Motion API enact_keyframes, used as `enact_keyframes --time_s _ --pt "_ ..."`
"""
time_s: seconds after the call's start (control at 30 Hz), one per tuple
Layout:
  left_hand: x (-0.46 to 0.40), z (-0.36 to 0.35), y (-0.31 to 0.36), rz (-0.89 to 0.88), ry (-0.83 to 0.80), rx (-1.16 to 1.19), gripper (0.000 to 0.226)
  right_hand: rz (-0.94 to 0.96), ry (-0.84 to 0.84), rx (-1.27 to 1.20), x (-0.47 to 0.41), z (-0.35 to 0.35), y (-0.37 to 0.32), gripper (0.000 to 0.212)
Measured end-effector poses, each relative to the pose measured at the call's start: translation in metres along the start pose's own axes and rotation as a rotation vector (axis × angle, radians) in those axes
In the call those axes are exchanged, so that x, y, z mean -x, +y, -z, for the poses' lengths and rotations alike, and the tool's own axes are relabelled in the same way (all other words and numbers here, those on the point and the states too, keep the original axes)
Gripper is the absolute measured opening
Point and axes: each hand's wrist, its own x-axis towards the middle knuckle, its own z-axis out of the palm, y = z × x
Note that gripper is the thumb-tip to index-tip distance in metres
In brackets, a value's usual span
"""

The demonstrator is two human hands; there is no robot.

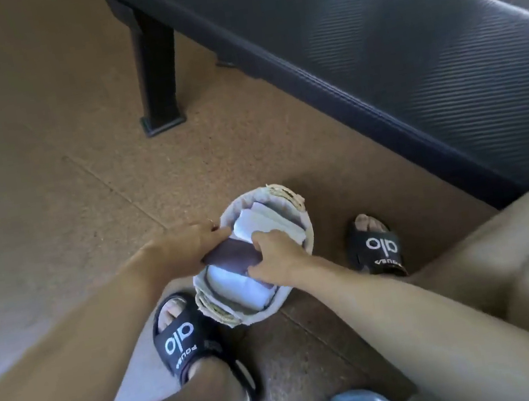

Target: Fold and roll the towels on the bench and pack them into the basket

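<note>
Packing step, not folding. Going L to R: person's left hand (194, 246) grips one end of a dark rolled towel (230, 257), fingers curled round it at the basket's left rim. The roll lies across the middle of the oval lined basket (307, 228), which sits on the cork floor (40, 149) btwn two feet in black slides (187, 337). Right hand (277, 255) grips the roll's other end, fingers bent over it, pressing down. White rolled towels (260, 225) already sit in the basket on both sides of the dark one. Black bench (406, 56) stands behind, upper R; no towels visible on the part in view. Next move prob. needs both hands to wedge the dark roll down level w/ the white ones, then let go.
</note>
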Motion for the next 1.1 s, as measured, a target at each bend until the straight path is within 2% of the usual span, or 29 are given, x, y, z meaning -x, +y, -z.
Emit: enact_keyframes --time_s 0.13,0.27,0.37,0.53,0.8,0.9,0.93,0.97,1.0,1.1 --pt "-0.021 -0.03 -0.007 0.024 -0.018 -0.047 0.037 -0.035 0.091 0.027 -0.021 -0.048 0.012 0.034" --pt "-0.039 -0.052 -0.02 -0.021 0.122 -0.088 0.025 -0.076 0.221 0.059 -0.031 -0.071 0.018 0.035" --pt "-0.054 -0.061 -0.014 -0.066 0.109 -0.198 0.019 -0.117 0.276 0.156 -0.031 -0.081 0.026 0.032" --pt "-0.063 -0.071 -0.005 -0.063 0.106 -0.212 0.01 -0.094 0.338 0.281 -0.035 -0.09 0.031 0.035" --pt "-0.072 -0.074 0.001 -0.003 0.064 -0.295 0.02 -0.085 0.272 0.428 -0.04 -0.092 0.029 0.038" --pt "-0.073 -0.071 0.004 0.021 0.102 -0.258 0.026 -0.048 0.129 0.637 -0.038 -0.083 0.022 0.019" --pt "-0.072 -0.069 0.006 0.034 0.091 -0.252 0.023 -0.017 0.062 0.723 -0.037 -0.08 0.019 0.008" --pt "-0.071 -0.065 0.009 0.033 0.088 -0.24 0.018 0.019 0.042 0.771 -0.036 -0.076 0.018 0.005" --pt "-0.07 -0.062 0.012 0.045 0.059 -0.235 0.017 0.049 0.058 0.81 -0.036 -0.073 0.017 0.009" --pt "-0.065 -0.043 0.018 0.082 -0.003 -0.264 0.027 -0.035 0.075 0.77 -0.032 -0.061 0.006 0.014"
